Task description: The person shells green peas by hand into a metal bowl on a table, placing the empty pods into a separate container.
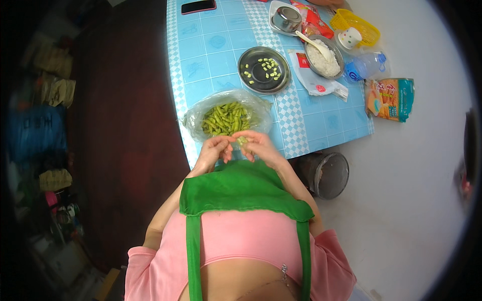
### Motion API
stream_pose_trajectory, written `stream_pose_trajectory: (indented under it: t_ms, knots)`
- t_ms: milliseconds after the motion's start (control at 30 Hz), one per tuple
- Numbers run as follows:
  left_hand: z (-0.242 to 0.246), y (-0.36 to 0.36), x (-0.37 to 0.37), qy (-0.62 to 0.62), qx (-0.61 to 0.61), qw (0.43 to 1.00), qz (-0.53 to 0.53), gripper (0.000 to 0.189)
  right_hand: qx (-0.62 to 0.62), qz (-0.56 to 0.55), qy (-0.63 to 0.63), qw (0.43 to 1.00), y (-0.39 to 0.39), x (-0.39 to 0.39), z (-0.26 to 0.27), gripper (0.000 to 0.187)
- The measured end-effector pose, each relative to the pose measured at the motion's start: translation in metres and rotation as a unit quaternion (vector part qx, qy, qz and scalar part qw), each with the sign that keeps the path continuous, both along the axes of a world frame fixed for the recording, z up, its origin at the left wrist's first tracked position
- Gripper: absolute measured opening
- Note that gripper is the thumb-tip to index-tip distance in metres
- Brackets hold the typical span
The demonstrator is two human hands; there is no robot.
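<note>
Both my hands meet at the near edge of the table, just in front of an open clear plastic bag (260, 109) of green soybean pods (226, 117). In my right hand (261, 146), between thumb and fingers, are pale green shelled beans (242, 140); whether a pod is with them I cannot tell. My left hand (216, 149) has its fingers curled, with the fingertips close to those beans. Anything inside its grip is hidden. Beyond the bag, a round steel plate (260, 84) holds several loose shelled beans (269, 66).
A steel bowl of rice (324, 60) with a white spoon (314, 43) stands at the right back. Around it are a plastic bottle (365, 67), yellow basket (361, 28) and cereal bag (391, 98). A phone (198, 6) lies far left. Below the table's right corner stands a bin (331, 176).
</note>
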State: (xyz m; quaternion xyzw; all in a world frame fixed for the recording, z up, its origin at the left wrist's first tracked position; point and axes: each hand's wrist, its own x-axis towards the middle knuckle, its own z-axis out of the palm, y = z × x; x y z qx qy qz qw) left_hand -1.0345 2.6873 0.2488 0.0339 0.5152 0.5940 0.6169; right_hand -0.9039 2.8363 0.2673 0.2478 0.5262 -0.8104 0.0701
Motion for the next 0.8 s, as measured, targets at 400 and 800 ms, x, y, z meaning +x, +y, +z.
stream_pose_trajectory:
  t_ms: [400,800]
  knots:
    - [0.006,-0.002,-0.016,-0.022,0.030,0.992,0.124,0.017,0.679,-0.038,-0.018,0.733,-0.008,-0.085,-0.049,0.010]
    - [0.005,0.010,-0.022,-0.004,0.006,0.990,0.141,0.018,0.662,-0.057,0.022,0.747,-0.010,-0.088,-0.057,0.010]
